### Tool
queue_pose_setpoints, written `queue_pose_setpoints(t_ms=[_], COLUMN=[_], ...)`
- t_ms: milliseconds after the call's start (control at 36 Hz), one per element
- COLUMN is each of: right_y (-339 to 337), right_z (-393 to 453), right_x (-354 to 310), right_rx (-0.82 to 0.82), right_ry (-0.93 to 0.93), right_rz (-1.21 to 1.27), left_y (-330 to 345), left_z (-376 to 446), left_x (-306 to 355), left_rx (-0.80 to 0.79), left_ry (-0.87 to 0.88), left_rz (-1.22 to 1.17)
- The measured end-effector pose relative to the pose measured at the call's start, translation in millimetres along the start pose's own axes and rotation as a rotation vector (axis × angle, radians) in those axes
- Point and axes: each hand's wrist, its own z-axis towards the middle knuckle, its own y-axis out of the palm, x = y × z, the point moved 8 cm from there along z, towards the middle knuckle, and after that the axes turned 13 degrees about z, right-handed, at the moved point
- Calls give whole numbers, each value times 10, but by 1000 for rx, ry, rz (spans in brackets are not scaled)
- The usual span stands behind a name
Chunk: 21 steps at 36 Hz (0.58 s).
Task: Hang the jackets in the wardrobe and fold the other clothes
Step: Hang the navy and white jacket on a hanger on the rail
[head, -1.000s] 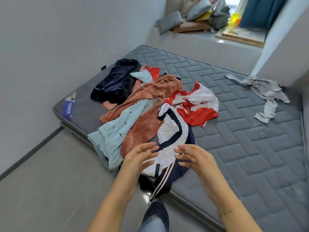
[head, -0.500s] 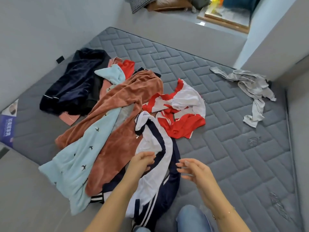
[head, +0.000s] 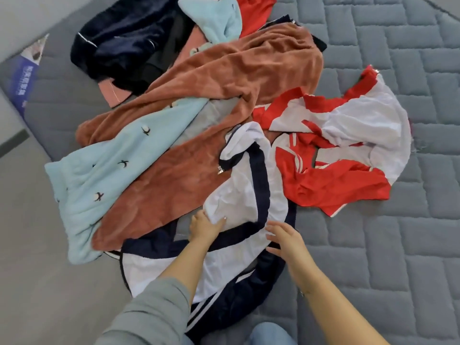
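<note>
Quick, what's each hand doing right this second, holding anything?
Left hand: pinching the white fabric of the white and navy jacket, thumb on top.
Right hand: open, fingers straight, resting on the same jacket, gripping nothing.

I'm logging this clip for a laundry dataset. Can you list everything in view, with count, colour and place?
white and navy jacket: 1, white with navy bands, front of the pile, under both hands
red and white jacket: 1, right of the pile
brown fleece garment: 1, rust brown, across the middle
light blue garment: 1, with small dark birds, left edge
dark navy garment: 1, far left
pink garment: 1, partly hidden under the navy one
mattress: 1, grey quilted
label: 1, blue, mattress corner
left hand: pinches the white cloth
right hand: fingers straight, on the jacket
</note>
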Motion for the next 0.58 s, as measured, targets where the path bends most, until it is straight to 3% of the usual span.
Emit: queue_pose_setpoints(t_ms=[139,278,361,444,583], right_y=[-160,-321,-278,-89,-139], right_z=[316,234,64,-153,-492], right_x=[196,448,442,270,-33], right_rx=[-63,-107,-160,-325,-159], right_ry=[73,281,334,352,231], right_rz=[-70,95,237,433,553], left_y=[409,226,104,103,165], left_z=[81,-500,-1024,-1570,-2201], left_x=[-25,198,460,782,877], left_rx=[-126,-152,-216,-310,-394], left_ry=[32,122,244,343,332], left_rz=[-170,-471,-453,-414,-407])
